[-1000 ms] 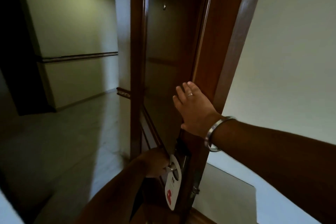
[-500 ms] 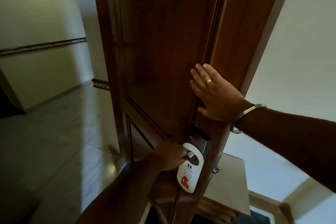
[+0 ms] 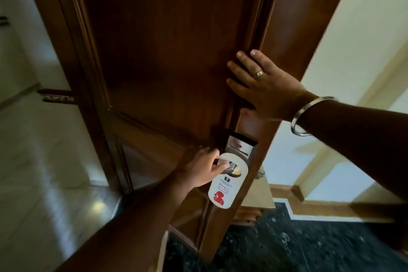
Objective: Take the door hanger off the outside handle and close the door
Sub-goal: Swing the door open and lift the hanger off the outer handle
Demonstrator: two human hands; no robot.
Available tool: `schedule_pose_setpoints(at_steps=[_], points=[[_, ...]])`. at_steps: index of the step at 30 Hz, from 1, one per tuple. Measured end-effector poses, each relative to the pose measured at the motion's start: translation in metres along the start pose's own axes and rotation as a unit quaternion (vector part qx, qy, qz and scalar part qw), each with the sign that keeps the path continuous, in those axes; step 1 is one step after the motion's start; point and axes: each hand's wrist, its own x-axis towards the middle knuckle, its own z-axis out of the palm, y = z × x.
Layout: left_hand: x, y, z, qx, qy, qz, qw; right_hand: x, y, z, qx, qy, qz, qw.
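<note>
A dark wooden door point(image 3: 167, 55) stands ajar, its outer face toward me. A white door hanger point(image 3: 224, 190) with red print hangs on the metal lever handle point(image 3: 229, 166) below a silver lock plate point(image 3: 240, 144). My left hand point(image 3: 203, 169) reaches around to the lever; its fingers curl on the handle just beside the hanger's loop. My right hand point(image 3: 262, 86), with a ring and a steel bangle, lies flat with spread fingers on the door's edge above the lock.
The corridor's pale tiled floor point(image 3: 44, 172) and wall lie to the left. A cream wall point(image 3: 353, 40) is on the right. Dark speckled flooring point(image 3: 287, 243) with a wooden skirting board runs below the door's edge.
The view has swung closer to the door, showing more of its outer face. My left hand stays at the handle by the hanger; my right hand has stayed flat on the door's edge.
</note>
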Motion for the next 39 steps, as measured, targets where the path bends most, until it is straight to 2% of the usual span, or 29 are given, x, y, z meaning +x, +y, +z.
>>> schedule_pose_setpoints(at_steps=[4,8,18,23,28,32,34,39], points=[[0.011,-0.004,0.003,-0.08,0.013,0.016,0.997,-0.001,0.0,0.003,0.001,-0.008,-0.006,1.0],[0.024,-0.008,0.005,-0.198,-0.078,-0.023,0.977,-0.001,0.0,0.006,-0.007,-0.004,-0.007,1.0],[0.042,-0.006,-0.013,-0.258,-0.153,0.034,0.953,0.001,0.002,0.014,0.009,-0.005,0.006,1.0],[0.047,-0.013,-0.019,-0.163,-0.194,0.105,0.962,0.003,0.002,0.018,0.009,0.0,0.014,1.0],[0.049,-0.034,-0.026,-0.088,-0.153,0.183,0.967,0.003,0.0,0.024,0.012,-0.002,0.019,1.0],[0.056,-0.06,-0.042,0.023,-0.147,0.262,0.954,0.003,-0.001,0.024,0.017,-0.013,0.023,0.999],[0.06,-0.074,-0.047,0.036,-0.141,0.261,0.954,0.003,-0.001,0.023,0.021,-0.018,0.026,0.999],[0.066,-0.085,-0.052,-0.012,-0.147,0.178,0.973,0.004,-0.005,0.022,0.032,-0.018,0.031,0.999]])
